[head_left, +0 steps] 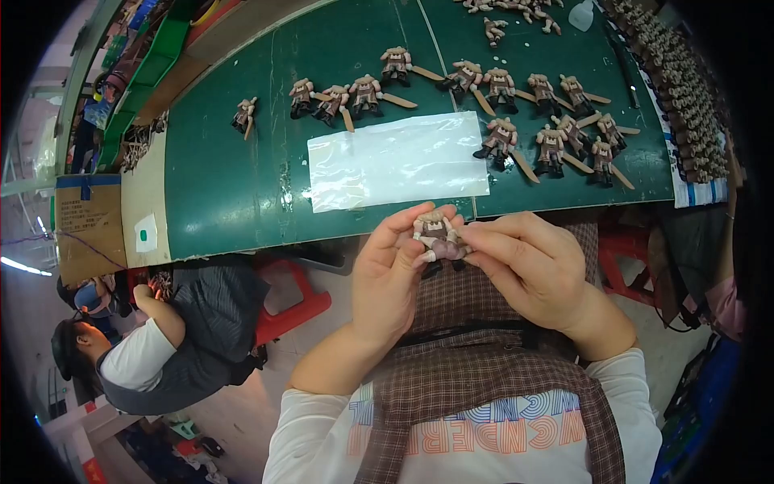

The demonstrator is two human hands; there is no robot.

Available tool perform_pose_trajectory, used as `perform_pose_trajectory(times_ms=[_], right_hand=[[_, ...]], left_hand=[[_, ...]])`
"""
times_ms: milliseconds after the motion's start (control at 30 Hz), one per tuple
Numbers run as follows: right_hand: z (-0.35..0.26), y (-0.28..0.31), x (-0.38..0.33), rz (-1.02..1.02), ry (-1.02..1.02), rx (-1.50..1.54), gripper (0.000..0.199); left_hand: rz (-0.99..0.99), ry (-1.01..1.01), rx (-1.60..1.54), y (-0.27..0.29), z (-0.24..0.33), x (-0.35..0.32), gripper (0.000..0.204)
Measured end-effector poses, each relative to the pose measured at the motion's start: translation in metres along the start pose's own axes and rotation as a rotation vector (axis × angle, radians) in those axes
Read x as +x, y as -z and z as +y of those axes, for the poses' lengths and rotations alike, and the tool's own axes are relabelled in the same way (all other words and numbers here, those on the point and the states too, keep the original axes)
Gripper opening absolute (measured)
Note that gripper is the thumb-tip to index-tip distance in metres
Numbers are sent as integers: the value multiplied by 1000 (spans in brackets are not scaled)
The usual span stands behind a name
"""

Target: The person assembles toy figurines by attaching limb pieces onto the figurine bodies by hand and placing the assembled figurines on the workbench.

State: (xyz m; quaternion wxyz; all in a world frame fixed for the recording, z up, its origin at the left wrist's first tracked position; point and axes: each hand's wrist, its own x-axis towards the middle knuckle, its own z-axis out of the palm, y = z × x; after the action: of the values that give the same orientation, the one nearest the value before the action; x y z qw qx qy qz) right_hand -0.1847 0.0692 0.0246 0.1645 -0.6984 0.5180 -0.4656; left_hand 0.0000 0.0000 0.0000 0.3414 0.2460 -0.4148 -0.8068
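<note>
Below the green counter (234, 185) with its clear plastic bag (397, 160), the left hand (389, 278) and right hand (528, 262) each kept a closed grip on one small toy figure (436, 235).

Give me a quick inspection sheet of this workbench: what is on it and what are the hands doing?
Surface: dark green table, scuffed.
Job's things: small brown figurine held above the lap by both hands.
Clutter: clear plastic bag lying flat; finished figurines with tan sticks standing in loose rows; more packed along the right edge.
Grippers: left hand and right hand both pinch the figurine.
Cables: nothing seen.
Surroundings: another person bent over at lower left; red stool; cardboard box.
</note>
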Motion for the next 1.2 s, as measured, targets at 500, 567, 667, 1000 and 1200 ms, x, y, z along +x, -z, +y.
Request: perform_pose_trajectory(times_ms=[500, 567, 667, 1000, 1200], right_hand=[[5, -29, -13, -7, 145, -427, 49], [5, -29, -12, 0, 207, -502, 46], [7, -28, -10, -37, 250, -538, 41], [16, -50, -28, -210, 186, -440, 44], [10, -44, -15, -330, 112, -292, 50]], left_hand=[[231, 205, -151, -3, -11, -11, 36], [237, 226, -182, -1, -12, -14, 39], [255, 260, -288, 2, -15, -21, 36], [187, 511, -394, 48, -39, -37, 39], [348, 353, -179, 125, -27, -36, 33]])
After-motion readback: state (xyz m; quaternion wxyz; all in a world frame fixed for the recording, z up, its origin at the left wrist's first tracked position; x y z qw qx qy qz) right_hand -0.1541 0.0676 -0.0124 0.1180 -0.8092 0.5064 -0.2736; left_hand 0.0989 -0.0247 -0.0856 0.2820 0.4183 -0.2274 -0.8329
